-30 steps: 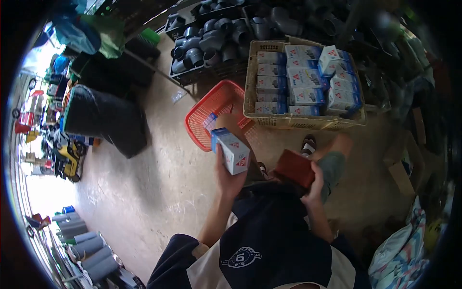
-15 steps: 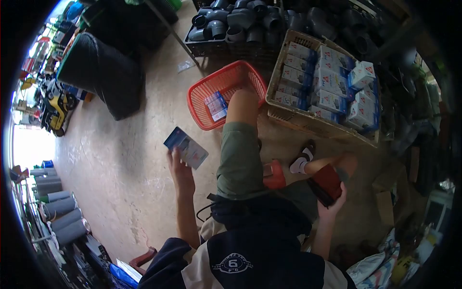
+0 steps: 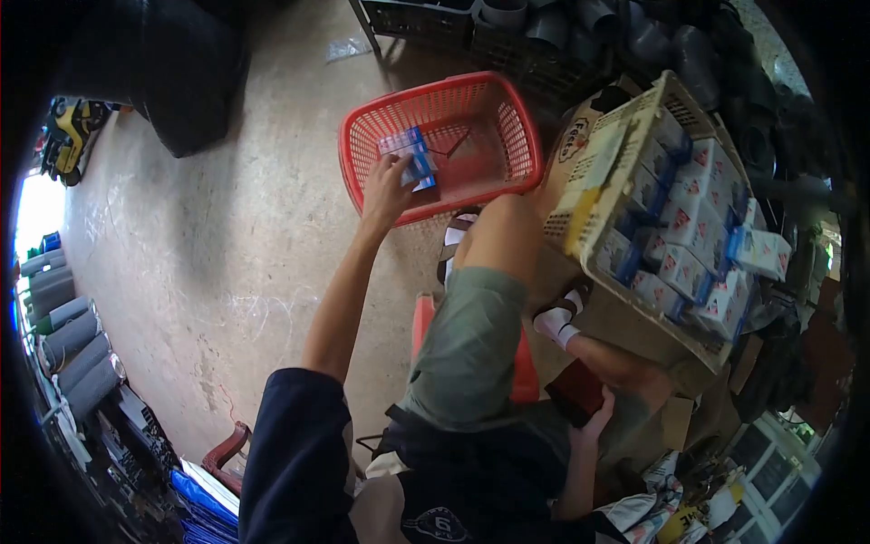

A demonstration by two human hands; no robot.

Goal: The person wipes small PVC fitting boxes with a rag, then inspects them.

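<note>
My left hand (image 3: 388, 186) reaches over the near left rim of the red plastic basket (image 3: 441, 88). Its fingers are bent onto a small blue and white box (image 3: 419, 169), beside other blue and white boxes (image 3: 400, 141) on the basket floor. Part of the gripped box is hidden under the fingers. Low on the right, by my lower leg, my right hand (image 3: 594, 419) grips a dark red, flat block-like piece (image 3: 576, 392) with a dark side; its exact kind does not show.
A yellowish crate (image 3: 605, 181) of white and blue boxes (image 3: 693, 208) stands tilted in view at the right. Grey pipe fittings (image 3: 548, 25) fill black crates behind. A red stool (image 3: 524, 367) is beneath me. Grey rolls (image 3: 80, 349) lie at the left.
My left hand has moved forward with the blue and white box, from above the floor into the basket. The right hand still grips the dark red piece, slightly lower. The view has shifted.
</note>
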